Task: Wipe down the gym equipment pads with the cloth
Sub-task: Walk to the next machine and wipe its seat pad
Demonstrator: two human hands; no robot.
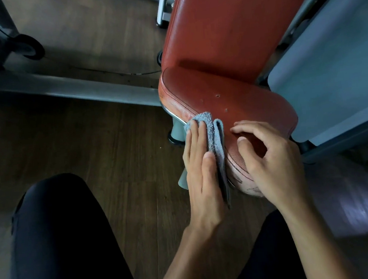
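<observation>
Below, at the lower edge of the frame, lie two knees in black trousers. Above them, the left hand lies flat, its fingers straight and pressed together, on a folded grey-blue terry cloth. The looped, nubbly cloth sits between these fingers and the left side edge of the rounded red vinyl seat pad, with the thumb laid along its fold. One cloth end stands past the fingertips; the other hangs below the palm.

The right hand arches over the near end of the seat pad, fingers bent and slightly spread, tips touching the top surface, grasping nothing. The vinyl is grained, piped at the seam, scuffed pale at the near end and pitted with small holes.

Beyond, at upper centre, a flat red vinyl back pad rises. A pale grey metal frame bar crosses the left over dark wood-plank flooring.
</observation>
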